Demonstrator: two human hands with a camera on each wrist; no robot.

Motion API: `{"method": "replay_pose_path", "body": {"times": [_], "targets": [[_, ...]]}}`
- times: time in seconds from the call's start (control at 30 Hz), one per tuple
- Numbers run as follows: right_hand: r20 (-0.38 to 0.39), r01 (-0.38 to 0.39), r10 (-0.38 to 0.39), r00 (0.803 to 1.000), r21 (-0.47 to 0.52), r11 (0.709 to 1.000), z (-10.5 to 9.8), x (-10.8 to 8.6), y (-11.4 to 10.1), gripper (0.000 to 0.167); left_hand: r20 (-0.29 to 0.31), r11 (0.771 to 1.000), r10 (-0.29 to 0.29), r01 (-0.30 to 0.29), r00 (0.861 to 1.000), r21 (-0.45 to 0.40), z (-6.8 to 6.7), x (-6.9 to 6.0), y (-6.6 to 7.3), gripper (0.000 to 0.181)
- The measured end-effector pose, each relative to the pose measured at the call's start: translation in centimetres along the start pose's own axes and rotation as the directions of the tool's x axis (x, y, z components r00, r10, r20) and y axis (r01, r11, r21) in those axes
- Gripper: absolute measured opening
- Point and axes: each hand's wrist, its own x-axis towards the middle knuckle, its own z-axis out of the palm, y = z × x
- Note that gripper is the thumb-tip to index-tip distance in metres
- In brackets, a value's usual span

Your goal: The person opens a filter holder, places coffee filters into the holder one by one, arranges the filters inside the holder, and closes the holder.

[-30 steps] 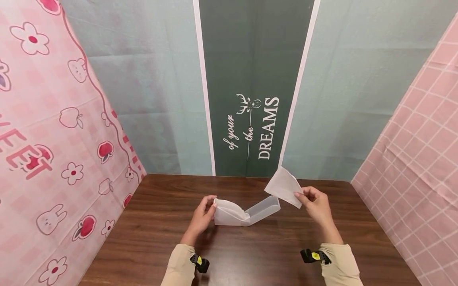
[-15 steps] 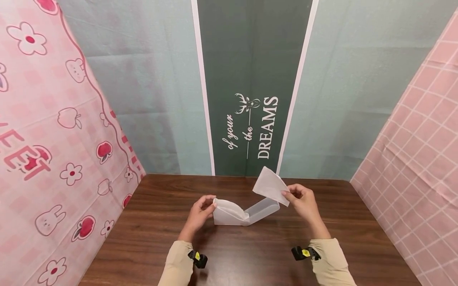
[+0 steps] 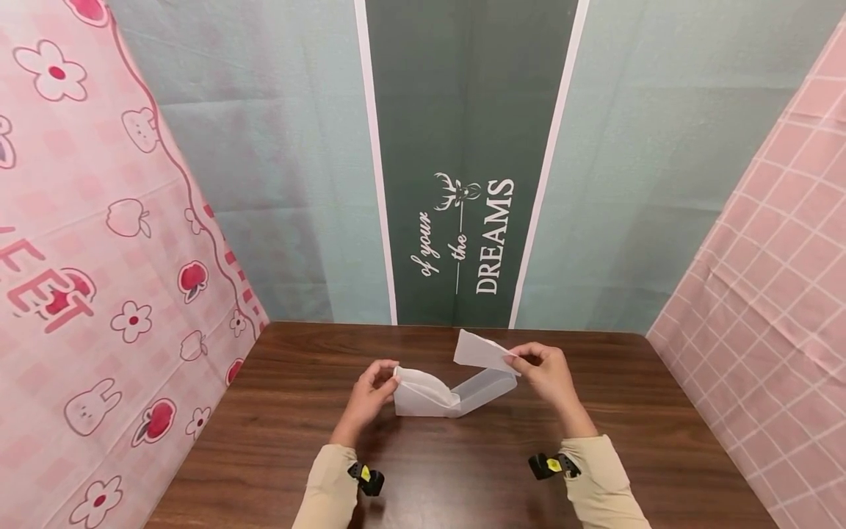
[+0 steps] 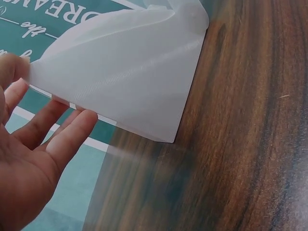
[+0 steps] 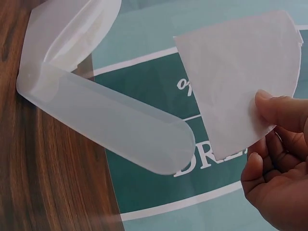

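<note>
A translucent white plastic case (image 3: pixel 423 402) stands on the table with its hinged lid (image 3: pixel 487 391) swung out to the right. White paper (image 5: pixel 82 41) shows inside it in the right wrist view. My left hand (image 3: pixel 367 399) holds the case by its left end; thumb and fingers lie at that edge in the left wrist view. Between thumb and fingers, my right hand (image 3: pixel 547 376) pinches a fan-shaped white paper coffee filter (image 3: pixel 481 350). In the head view the filter hangs above the lid, tilted, apart from the papers in the case.
The dark wooden table (image 3: pixel 423 477) runs back to a green and teal cloth (image 3: pixel 456 110) with white lettering. Pink patterned cloths flank it, one on the left (image 3: pixel 152 272) and one on the right (image 3: pixel 760 294). A black strap camera sits on each wrist.
My right hand has moved left with the coffee filter, which has come lower and tipped flatter over the lid. The left hand and the case have stayed in place.
</note>
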Motion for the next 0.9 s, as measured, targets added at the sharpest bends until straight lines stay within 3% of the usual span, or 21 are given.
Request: {"method": "replay_pose_path", "body": {"times": [0.27, 0.5, 0.9], "targets": [[0.026, -0.023, 0.023, 0.999, 0.005, 1.000, 0.8, 0.2, -0.4, 0.013, 0.056, 0.998, -0.006, 0.010, 0.998, -0.056, -0.1, -1.2, 3.4, 0.025], [0.054, -0.008, 0.009, 0.998, -0.008, 1.000, 1.6, 0.2, -0.6, 0.009, 0.061, 0.995, -0.014, 0.020, 0.998, -0.098, -0.1, -1.2, 3.2, 0.025], [0.093, 0.125, -0.121, 0.988, -0.034, 0.992, 3.7, 0.7, -1.1, 0.009, 0.044, 0.990, -0.008, 0.014, 0.999, -0.142, -0.1, -1.1, 3.0, 0.020]]}}
